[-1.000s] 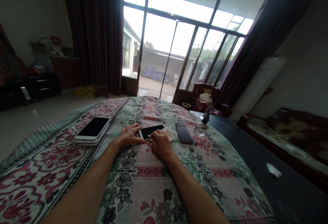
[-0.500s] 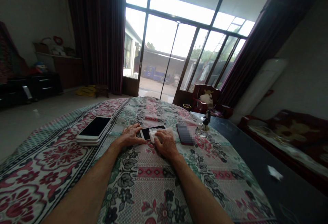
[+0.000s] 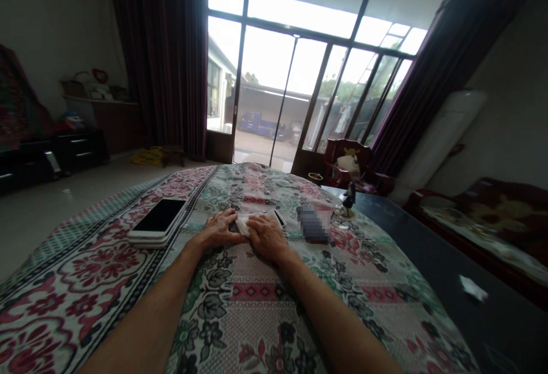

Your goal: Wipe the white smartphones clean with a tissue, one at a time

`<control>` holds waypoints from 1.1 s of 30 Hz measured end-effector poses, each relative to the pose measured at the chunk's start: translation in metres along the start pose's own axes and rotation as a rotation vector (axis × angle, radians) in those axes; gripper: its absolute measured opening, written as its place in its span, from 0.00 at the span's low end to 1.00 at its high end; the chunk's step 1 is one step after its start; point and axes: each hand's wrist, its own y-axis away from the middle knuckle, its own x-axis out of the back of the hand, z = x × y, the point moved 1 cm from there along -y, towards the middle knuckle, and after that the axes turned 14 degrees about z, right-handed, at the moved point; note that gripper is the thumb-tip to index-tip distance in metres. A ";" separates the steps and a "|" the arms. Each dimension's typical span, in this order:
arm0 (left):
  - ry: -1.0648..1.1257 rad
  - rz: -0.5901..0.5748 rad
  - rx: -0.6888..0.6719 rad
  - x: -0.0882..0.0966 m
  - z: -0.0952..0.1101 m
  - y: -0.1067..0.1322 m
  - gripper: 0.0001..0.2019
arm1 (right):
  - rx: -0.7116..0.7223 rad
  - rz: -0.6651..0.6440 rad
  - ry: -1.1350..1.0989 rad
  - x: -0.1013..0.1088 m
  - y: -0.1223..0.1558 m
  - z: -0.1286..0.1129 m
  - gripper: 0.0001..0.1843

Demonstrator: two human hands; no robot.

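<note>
A white smartphone (image 3: 279, 220) with a black screen lies flat on the patterned tablecloth, mostly covered by my hands and a wipe. At its left end, my left hand (image 3: 220, 229) grips the phone, thumb low and fingers at the far edge. My right hand (image 3: 268, 237) presses a white tissue (image 3: 242, 225) onto the screen, fingers bent over it. Just to the right lies a dark rectangular thing (image 3: 312, 225), partly pixelated. Off to the left sits a stack of white smartphones (image 3: 158, 220), the top one screen up.
The floral tablecloth (image 3: 257, 317) drapes over the table. A small dark figurine (image 3: 347, 198) stands at the far right. A crumpled white tissue (image 3: 473, 288) rests on the dark surface at right. Beyond are glass doors (image 3: 265, 100) and a wooden chair (image 3: 349, 160).
My right hand has slid the tissue left across the phone toward my left hand, uncovering the phone's right end. My left hand stays at the left end.
</note>
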 end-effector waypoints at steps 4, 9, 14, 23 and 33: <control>-0.015 -0.001 0.012 0.000 0.001 0.000 0.41 | 0.026 0.001 -0.018 0.005 -0.006 0.020 0.13; -0.025 0.041 0.013 -0.003 0.002 -0.001 0.37 | -0.014 0.048 0.018 0.009 -0.003 0.047 0.15; -0.057 0.067 -0.013 -0.004 0.005 0.002 0.36 | -0.063 0.124 0.027 0.005 0.002 0.056 0.14; -0.065 0.092 -0.053 0.000 0.009 0.005 0.38 | -0.087 0.158 0.026 0.011 0.003 0.047 0.11; -0.048 0.071 -0.115 -0.006 0.000 0.001 0.37 | -0.133 0.198 0.060 0.004 0.002 0.048 0.07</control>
